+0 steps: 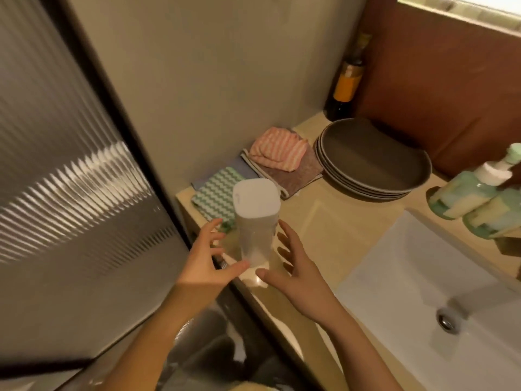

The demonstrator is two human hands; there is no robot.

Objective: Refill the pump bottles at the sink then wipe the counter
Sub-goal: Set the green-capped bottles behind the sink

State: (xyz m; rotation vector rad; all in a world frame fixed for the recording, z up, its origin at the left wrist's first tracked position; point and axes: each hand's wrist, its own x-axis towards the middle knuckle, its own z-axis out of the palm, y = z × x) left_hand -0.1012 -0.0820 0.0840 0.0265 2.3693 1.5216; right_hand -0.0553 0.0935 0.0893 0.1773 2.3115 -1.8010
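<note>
we see a tall clear jug w/ a white lid, standing on the counter near its left edge. our left hand & right hand are on each side of it, fingers spread wide, holding nothing. left thumb is right by the jug's bottom; can't tell if it touches. just behind are a green zigzag cloth & a pink stripy cloth. then plates. the white sink is on the right, w/ 2 green pump bottles far right.

Beige table bearing a white-lidded clear container, folded cloths, stacked grey plates, a dark bottle and green pump bottles.
</note>
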